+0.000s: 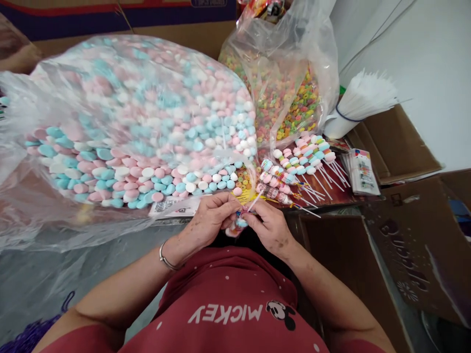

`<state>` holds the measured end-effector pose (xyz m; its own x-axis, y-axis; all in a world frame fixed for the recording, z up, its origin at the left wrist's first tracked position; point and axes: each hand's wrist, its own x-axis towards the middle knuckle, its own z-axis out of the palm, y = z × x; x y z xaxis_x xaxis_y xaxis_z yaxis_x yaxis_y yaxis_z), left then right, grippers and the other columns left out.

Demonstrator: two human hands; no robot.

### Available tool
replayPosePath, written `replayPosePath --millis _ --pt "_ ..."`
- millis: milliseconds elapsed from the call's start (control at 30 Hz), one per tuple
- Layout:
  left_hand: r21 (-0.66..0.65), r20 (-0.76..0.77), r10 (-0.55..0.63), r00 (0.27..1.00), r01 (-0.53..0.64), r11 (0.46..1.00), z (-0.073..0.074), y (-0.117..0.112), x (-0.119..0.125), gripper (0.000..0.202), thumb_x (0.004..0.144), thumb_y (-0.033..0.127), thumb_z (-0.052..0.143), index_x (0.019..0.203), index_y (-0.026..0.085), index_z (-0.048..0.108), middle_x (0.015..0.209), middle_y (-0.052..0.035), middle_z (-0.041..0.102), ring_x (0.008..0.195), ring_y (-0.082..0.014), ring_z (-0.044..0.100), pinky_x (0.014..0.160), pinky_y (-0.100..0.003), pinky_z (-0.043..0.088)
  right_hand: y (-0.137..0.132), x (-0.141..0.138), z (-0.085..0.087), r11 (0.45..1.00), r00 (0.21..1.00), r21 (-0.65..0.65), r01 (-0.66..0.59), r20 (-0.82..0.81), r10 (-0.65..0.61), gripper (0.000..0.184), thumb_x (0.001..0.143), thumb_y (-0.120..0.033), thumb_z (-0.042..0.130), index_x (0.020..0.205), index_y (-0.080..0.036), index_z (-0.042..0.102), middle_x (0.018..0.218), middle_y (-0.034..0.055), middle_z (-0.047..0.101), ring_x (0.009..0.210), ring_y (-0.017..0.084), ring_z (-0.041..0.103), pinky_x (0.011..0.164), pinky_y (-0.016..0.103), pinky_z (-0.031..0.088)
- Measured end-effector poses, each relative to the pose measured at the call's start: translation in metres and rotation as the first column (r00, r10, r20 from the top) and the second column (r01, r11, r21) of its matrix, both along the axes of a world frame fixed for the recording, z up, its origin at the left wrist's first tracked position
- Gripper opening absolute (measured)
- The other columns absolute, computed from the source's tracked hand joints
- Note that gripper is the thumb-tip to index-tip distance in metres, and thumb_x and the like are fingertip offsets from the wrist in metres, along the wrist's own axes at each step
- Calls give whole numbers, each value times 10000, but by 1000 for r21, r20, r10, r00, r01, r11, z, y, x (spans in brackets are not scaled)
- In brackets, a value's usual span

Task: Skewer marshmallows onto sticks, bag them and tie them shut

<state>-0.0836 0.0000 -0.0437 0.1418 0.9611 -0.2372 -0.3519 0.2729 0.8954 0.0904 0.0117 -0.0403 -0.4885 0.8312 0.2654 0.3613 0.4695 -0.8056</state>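
Close to my body, a marshmallow candy stick [236,229] hangs with its sweets downward and its white stick pointing up to the right. My left hand [215,214] pinches it from one side, and my right hand [271,226] closes around the base of the stick. The fingers of both hands meet there and partly hide whatever lies between them. Just beyond the hands are yellow tie strips [248,197]. To their right lie several wrapped candy sticks [276,180] with colourful ties, and unwrapped candy sticks [307,156] are heaped behind them.
A big clear bag of pink, blue and white marshmallows [147,179] spreads across the left. Behind stands a bag of ring-shaped gummies [300,103]. A white cup [336,125] holds white sticks [368,95]. Printed packets [362,171] and cardboard boxes [415,245] are on the right.
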Motion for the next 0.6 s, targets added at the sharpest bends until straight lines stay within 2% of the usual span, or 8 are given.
replayPosePath --millis 100,167,200,267,367,433,500,600 --pt "152 -55 84 995 -75 986 -5 -2 -3 323 842 475 646 864 153 641 773 -12 629 652 -101 537 588 -206 446 -2 -2 -2 985 984 -135 103 -128 -120 183 940 -312 540 853 -184 638 714 -13 604 609 103 566 595 223 482" --pt "167 -77 -42 996 55 984 -8 -3 -4 414 837 528 648 1028 161 640 869 -28 642 694 -114 548 605 -215 459 0 -2 -2 973 968 -201 117 -197 -157 223 940 -346 550 824 -182 649 645 -37 571 492 78 506 495 202 439" --pt "151 -75 -139 987 149 977 -10 -3 -4 447 825 539 662 1055 157 632 827 -18 627 643 -103 522 563 -207 438 1 -2 -2 976 964 -187 116 -214 -156 228 933 -352 565 814 -183 659 644 -36 577 490 77 508 494 202 439" --pt "97 -47 -280 959 283 954 -12 -3 -2 436 812 528 687 1006 142 627 702 15 567 531 -70 434 474 -184 364 3 -2 -1 990 968 -74 123 -209 -136 217 922 -345 591 802 -189 682 682 -21 616 567 95 559 563 216 470" --pt "19 46 -312 949 311 950 -12 -3 1 360 820 474 703 924 140 616 688 -3 598 479 -55 412 413 -164 299 7 1 0 980 985 147 133 -128 -115 223 932 -321 585 777 -193 683 711 -2 643 663 115 591 650 232 481" --pt "-17 149 -325 934 331 943 -11 -1 2 367 827 485 689 888 128 627 707 -47 653 486 -80 490 422 -180 355 8 3 0 958 993 263 113 -69 -98 254 946 -322 568 751 -192 665 667 -5 618 633 111 568 626 228 463" --pt "-32 259 -362 895 383 923 -10 1 1 402 819 509 684 841 109 645 673 -75 673 537 -144 606 500 -234 466 9 5 0 938 997 337 81 -34 -74 272 957 -326 552 742 -191 652 651 -5 603 621 110 554 610 227 452" --pt "-37 364 -427 828 471 882 -10 4 -1 379 798 464 721 841 90 674 663 -93 693 604 -214 690 582 -285 530 10 5 -1 939 999 342 29 -35 -19 231 966 -306 540 807 -189 658 690 2 622 645 110 567 616 226 464"
